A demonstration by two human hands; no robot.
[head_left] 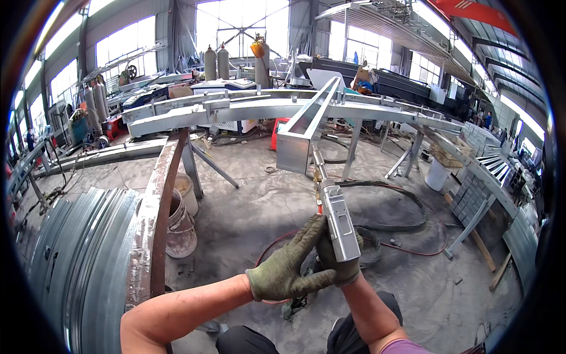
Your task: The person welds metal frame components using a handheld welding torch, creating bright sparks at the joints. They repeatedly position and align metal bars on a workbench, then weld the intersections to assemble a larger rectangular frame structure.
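A grey, boxy handheld welding gun with a slim brass-coloured nozzle is in my gloved right hand, which is closed around its grip. The nozzle points up and away, and its tip is at the near right corner of a shiny metal beam end; whether they touch I cannot tell. My left hand, in a green work glove, lies against the right hand beneath the gun. Its fingers and thumb are spread, with the fingertips partly hidden. The beam narrows away from me, across a long metal frame.
A rusty steel beam runs along my left, with stacked metal sheets beyond it. Buckets stand beside that beam. Dark hose loops over the concrete floor at right. A slanting metal rail borders the right side.
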